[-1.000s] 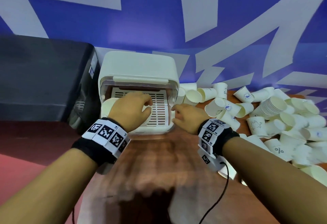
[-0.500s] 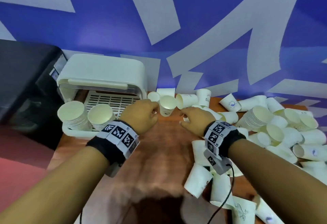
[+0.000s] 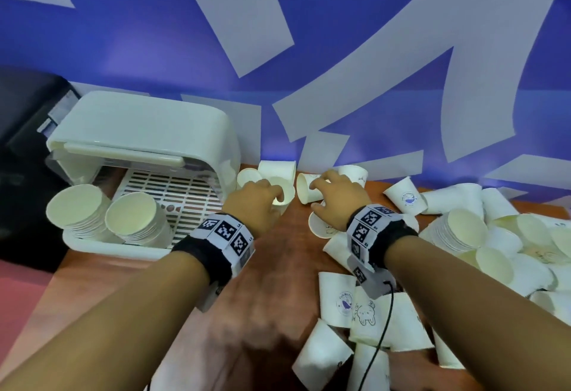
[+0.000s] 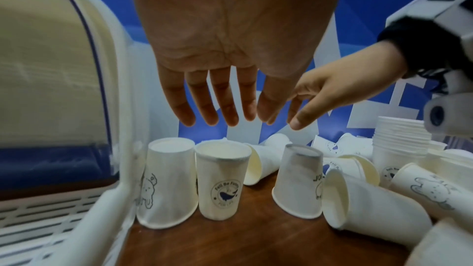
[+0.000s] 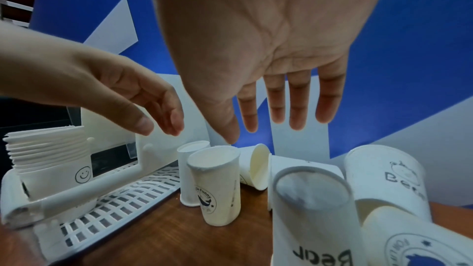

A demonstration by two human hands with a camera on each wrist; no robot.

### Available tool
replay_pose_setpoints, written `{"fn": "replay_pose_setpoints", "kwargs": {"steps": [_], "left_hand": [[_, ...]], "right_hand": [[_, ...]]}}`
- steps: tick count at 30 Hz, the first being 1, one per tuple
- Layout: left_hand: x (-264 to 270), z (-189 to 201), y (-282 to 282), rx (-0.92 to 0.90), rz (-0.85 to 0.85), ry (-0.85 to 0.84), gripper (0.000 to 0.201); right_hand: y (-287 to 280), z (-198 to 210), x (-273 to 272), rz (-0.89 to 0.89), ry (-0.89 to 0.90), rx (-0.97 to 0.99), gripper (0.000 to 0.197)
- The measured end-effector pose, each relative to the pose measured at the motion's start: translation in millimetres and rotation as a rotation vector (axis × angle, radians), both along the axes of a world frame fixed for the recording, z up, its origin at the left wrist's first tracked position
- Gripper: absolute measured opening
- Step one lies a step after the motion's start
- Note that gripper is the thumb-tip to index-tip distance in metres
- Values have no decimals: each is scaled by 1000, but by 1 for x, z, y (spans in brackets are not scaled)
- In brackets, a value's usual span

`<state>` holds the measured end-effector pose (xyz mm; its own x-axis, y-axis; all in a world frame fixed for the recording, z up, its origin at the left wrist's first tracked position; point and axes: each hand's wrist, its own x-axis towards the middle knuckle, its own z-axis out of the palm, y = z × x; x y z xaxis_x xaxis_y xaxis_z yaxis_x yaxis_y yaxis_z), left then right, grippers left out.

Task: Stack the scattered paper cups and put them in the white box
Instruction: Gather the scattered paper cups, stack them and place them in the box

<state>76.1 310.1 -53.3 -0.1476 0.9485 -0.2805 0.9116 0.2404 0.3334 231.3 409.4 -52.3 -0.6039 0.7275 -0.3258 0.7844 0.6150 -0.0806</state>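
Observation:
The white box [image 3: 139, 131] stands open at the left, with two stacks of paper cups [image 3: 77, 211] [image 3: 136, 220] on its slatted tray. Loose cups lie beside it and in a heap [image 3: 494, 236] to the right. My left hand [image 4: 225, 108] hovers open, fingers straight, just above an upside-down whale-print cup [image 4: 222, 181] and its neighbour [image 4: 169, 185] next to the box. My right hand [image 5: 276, 118] is open too, spread above an upside-down cup [image 5: 312, 209]. Neither hand holds anything. In the head view the left hand [image 3: 262, 202] and right hand [image 3: 333, 199] sit close together.
A black machine [image 3: 24, 143] stands left of the box. A blue and white wall [image 3: 309, 50] closes the back. Another tall cup stack [image 3: 460, 230] lies in the right heap. Several cups [image 3: 355, 313] lie near the wooden table's [image 3: 262, 298] front under my right forearm.
Both hands have left the box's tray and moved right to the loose cups beside it. Two cup stacks now stand in the box. The head view has swung right.

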Motion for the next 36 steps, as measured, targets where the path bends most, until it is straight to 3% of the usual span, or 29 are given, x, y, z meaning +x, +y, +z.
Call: {"fn": "replay_pose_setpoints", "kwargs": {"steps": [12, 19, 24, 28, 36], "left_hand": [[-5, -42, 34, -59, -38, 126, 30], [-9, -58, 43, -104, -89, 86, 30], [-5, -61, 43, -72, -137, 107, 32], [-4, -57, 41, -16, -128, 72, 31], [1, -29, 28, 50, -132, 81, 31]], "right_hand": [[26, -52, -26, 23, -50, -20, 51], [37, -68, -28, -10, -105, -100, 57], [40, -73, -32, 2, -109, -55, 63], [42, -72, -30, -2, -73, 9, 58], [28, -49, -16, -14, 21, 142, 30]]}}
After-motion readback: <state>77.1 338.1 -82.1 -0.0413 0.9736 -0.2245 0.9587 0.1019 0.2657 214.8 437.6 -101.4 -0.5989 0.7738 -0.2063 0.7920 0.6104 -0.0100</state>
